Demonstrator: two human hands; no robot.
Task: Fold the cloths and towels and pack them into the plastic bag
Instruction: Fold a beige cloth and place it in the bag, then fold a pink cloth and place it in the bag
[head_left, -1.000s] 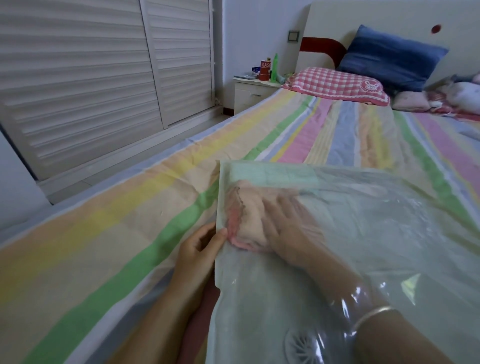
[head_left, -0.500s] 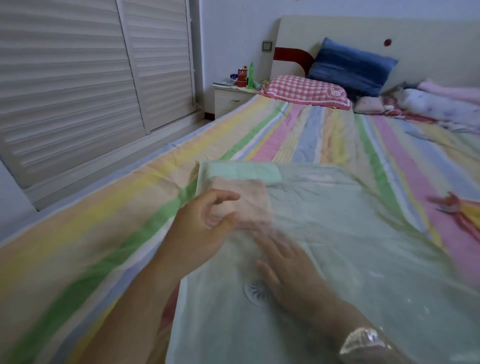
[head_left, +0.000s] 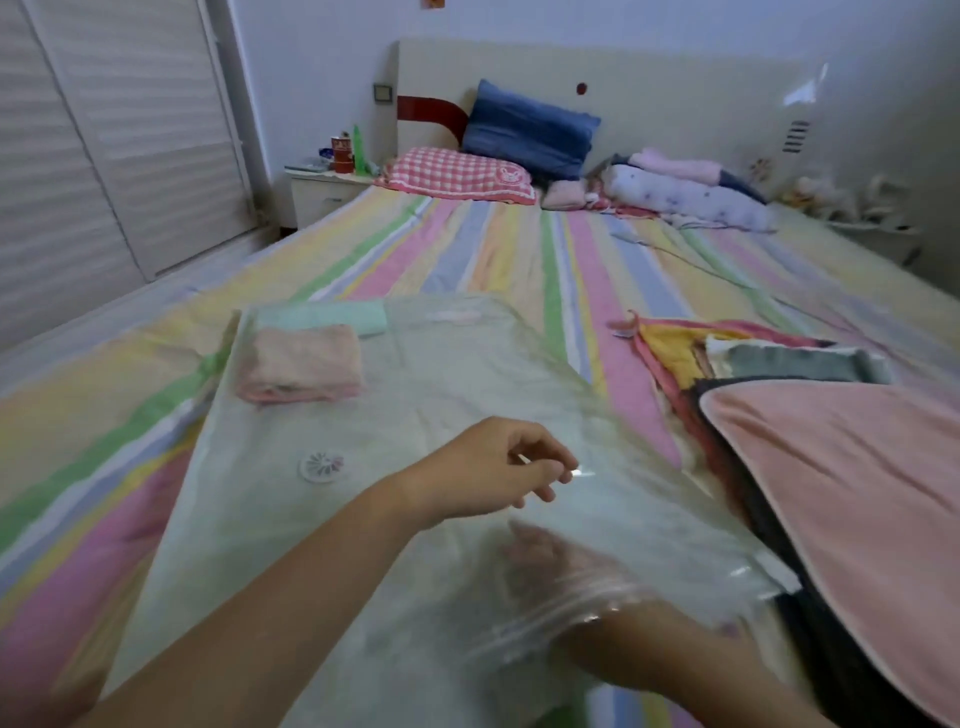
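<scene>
Bedroom with slatted sliding doors (head_left: 104, 156) on the left and a wide bed (head_left: 467, 249) under a pastel striped sheet. At the headboard a blue pillow (head_left: 530, 130) and a red checked pillow (head_left: 457, 171), with a white nightstand (head_left: 317, 192) beside them. From the head camera: flat on the sheet, a large clear plastic bag (head_left: 415, 405), round white valve (head_left: 322, 466) on its upper face. Inside, in the far left corner, a folded pink cloth (head_left: 301, 364), touching a folded mint cloth (head_left: 332, 318) just behind it. Left hand (head_left: 488, 467) over the middle of the bag, fingers loosely curled, tips at a glint of film; pinching it or merely near it, impossible to tell. Right hand (head_left: 550, 566) inside the bag through the near opening, blurred behind the film, fingers stretched out, holding nothing visible. Right of the bag, on the sheet, a heap of towels: pink towel (head_left: 831, 493) on top and nearest, grey-green towel (head_left: 800, 364) and yellow cloth (head_left: 670, 348) beyond it.
</scene>
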